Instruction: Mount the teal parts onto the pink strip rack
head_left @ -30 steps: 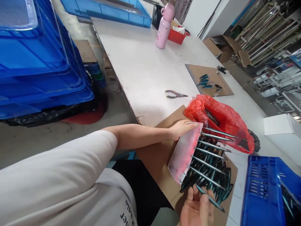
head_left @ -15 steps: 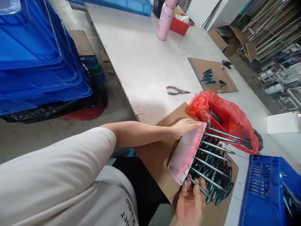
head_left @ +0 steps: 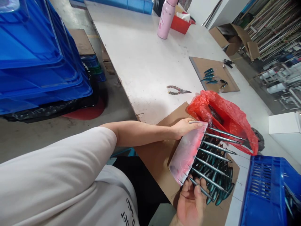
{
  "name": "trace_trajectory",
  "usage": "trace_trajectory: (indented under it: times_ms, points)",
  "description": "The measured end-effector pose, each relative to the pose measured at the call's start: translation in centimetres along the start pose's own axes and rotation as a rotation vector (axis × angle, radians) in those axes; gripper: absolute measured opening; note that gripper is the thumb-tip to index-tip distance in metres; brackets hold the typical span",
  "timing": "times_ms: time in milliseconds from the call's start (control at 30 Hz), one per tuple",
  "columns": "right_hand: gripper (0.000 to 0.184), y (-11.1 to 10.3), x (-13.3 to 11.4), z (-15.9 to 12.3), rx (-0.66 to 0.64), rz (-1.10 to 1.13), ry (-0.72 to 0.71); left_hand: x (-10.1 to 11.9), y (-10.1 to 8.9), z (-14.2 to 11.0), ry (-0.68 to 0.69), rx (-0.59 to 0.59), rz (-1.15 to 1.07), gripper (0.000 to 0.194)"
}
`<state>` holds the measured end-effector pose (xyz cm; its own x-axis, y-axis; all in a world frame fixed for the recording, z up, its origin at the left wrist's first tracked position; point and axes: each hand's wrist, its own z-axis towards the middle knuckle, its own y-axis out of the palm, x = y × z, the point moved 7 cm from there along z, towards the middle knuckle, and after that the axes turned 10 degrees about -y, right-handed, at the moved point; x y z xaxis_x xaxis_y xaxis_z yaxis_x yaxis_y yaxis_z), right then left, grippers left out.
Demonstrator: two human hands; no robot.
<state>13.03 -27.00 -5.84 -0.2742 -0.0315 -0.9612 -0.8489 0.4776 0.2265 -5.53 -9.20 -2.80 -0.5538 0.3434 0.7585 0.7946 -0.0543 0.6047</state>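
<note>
My left hand (head_left: 187, 127) grips the upper end of a white board smeared with pink (head_left: 184, 152), thumb along its top. From the board's edge a row of slender silver fishing lures (head_left: 213, 164) sticks out on thin wires, pointing right. My right hand (head_left: 190, 201) is at the board's lower end, with its fingers closed around the lowest lure (head_left: 199, 189) near its base. Beneath the row lies a pile of dark teal lures (head_left: 221, 194) on a brown cardboard sheet (head_left: 162, 169).
A red plastic bag (head_left: 240, 113) lies beyond the board. Pliers (head_left: 178, 90) rest on the white table (head_left: 141, 56). Several teal lures sit on a brown panel (head_left: 225, 78). A blue crate (head_left: 258, 188) stands at right, stacked blue bins (head_left: 47, 62) at left, a pink bottle (head_left: 166, 22) at the back.
Almost nothing differs. The view has shifted very slightly; both hands keep the same hold on the board and the lowest lure.
</note>
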Motion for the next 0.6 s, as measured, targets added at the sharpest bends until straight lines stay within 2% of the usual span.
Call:
trace_trajectory:
  times_ms: [167,300,400,600]
  points:
    - [0.024,0.2,-0.3,0.0,-0.005,-0.022,-0.001,0.0,-0.1,0.1,0.015,0.009,0.004,0.037]
    - [0.028,0.4,-1.4,0.1,-0.039,-0.108,-0.081,-0.2,-0.2,0.3,0.021,0.024,0.025,0.039]
    - [0.023,0.9,-2.2,0.2,-0.091,-0.177,-0.119,-0.3,-0.3,0.3,0.013,0.043,0.030,0.040]
    - [0.017,1.3,-2.3,0.6,-0.103,-0.201,-0.089,-0.3,-0.3,0.2,0.005,0.055,0.043,0.039]
